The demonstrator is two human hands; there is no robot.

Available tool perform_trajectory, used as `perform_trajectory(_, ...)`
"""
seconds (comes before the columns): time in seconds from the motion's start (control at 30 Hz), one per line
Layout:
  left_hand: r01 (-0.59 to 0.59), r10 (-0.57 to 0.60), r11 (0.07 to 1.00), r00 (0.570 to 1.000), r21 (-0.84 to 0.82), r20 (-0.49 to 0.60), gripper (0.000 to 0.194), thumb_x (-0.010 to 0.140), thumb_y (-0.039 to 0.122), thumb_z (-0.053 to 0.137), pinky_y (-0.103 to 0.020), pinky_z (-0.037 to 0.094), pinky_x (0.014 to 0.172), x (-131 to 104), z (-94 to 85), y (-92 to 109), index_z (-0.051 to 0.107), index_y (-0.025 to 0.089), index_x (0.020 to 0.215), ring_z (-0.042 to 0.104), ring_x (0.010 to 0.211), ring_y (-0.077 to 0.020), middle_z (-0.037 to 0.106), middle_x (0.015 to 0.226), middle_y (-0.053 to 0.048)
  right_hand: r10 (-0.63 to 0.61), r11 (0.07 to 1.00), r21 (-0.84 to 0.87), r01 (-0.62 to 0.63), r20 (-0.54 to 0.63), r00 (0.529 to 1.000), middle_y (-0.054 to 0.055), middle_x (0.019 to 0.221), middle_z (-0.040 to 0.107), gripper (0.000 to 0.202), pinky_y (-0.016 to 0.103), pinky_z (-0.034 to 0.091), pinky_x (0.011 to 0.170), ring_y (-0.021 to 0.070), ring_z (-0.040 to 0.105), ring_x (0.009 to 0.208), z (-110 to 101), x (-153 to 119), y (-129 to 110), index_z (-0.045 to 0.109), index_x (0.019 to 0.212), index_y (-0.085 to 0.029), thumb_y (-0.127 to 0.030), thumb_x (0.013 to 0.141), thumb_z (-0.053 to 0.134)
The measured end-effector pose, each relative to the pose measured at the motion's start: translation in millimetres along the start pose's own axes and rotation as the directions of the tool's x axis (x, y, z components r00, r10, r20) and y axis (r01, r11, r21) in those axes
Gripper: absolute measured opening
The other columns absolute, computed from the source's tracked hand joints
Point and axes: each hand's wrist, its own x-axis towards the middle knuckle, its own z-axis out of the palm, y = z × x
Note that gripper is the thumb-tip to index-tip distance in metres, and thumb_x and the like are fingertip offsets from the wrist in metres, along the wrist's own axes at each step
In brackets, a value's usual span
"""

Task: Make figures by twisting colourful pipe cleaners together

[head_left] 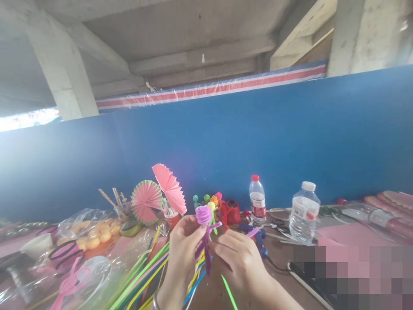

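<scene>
A purple pipe-cleaner figure (204, 215) with a coiled round head is held up at the middle of the view. My left hand (185, 245) pinches it just below the head, thumb and fingers closed on it. My right hand (240, 257) is beside it on the right, fingers bent together at its purple strands; a light purple tip sticks out past the knuckles. The right fingertips are partly hidden. Behind the hands stand small coloured pipe-cleaner figures (211, 202). Loose pipe cleaners (142, 275) in green, yellow and blue lie under my left hand.
Two plastic bottles, one red-capped (257, 200) and one white-capped (304, 213), stand at the back right. Pink paper fans (146, 201) rise at the back left. A blue glue gun (260, 241) lies behind my right hand. Plastic bags (93, 232) and pink sheets (351, 237) lie at the sides.
</scene>
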Motion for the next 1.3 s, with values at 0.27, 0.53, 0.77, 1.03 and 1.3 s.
perform_trajectory(0.27,0.095,-0.107,0.994,0.968,0.062,0.226,0.023,0.059,0.015,0.068,-0.022,0.041,0.052,-5,-5.4,21,0.057,0.016,0.079,0.057,0.053,-0.0123,0.063,0.065,-0.001,0.473,0.842,0.183,-0.508,0.203,0.857,-0.001,0.06,0.061,0.015,0.02,0.037,0.049,0.0117,0.054,0.054,-14,6,24,0.066,0.065,-0.02,-0.021,0.074,0.054)
perform_trajectory(0.53,-0.09,0.078,0.875,0.996,0.476,0.045,0.018,0.057,0.016,0.065,-0.019,0.036,0.042,-4,2.0,18,0.053,0.016,0.07,0.054,0.046,-0.0126,0.059,0.051,0.002,0.482,0.87,0.101,-0.483,0.034,0.875,0.001,0.062,0.057,0.023,0.022,0.037,0.053,0.0127,0.051,0.056,-21,9,7,0.056,0.063,-0.018,-0.023,0.082,0.043)
perform_trajectory(0.77,-0.08,0.095,0.971,0.994,0.225,-0.06,0.021,0.061,0.017,0.065,-0.02,0.041,0.048,0,-1.8,13,0.049,0.016,0.075,0.058,0.053,-0.013,0.063,0.062,0.0,0.019,0.999,-0.029,-0.014,0.175,0.984,0.001,0.059,0.051,0.023,0.024,0.03,0.051,0.0127,0.044,0.055,-5,3,-5,0.054,0.059,-0.018,-0.011,0.076,0.04)
perform_trajectory(1.03,0.077,-0.096,0.992,0.971,0.096,0.218,0.026,0.06,0.015,0.066,-0.021,0.043,0.053,-2,-10.4,19,0.053,0.016,0.082,0.059,0.055,-0.0123,0.064,0.067,-0.001,0.474,0.837,0.136,-0.529,0.302,0.827,-0.002,0.053,0.055,0.023,0.02,0.032,0.046,0.0111,0.048,0.05,-15,3,32,0.059,0.061,-0.019,-0.02,0.078,0.044)
perform_trajectory(1.3,-0.079,0.041,0.83,0.996,0.552,0.082,0.021,0.06,0.016,0.063,-0.019,0.038,0.045,1,-6.7,14,0.053,0.016,0.078,0.056,0.051,-0.0134,0.064,0.06,-0.001,0.381,0.92,0.094,-0.38,0.0,0.924,0.001,0.061,0.055,0.018,0.023,0.033,0.053,0.0125,0.047,0.056,-18,5,12,0.056,0.066,-0.018,-0.021,0.081,0.045)
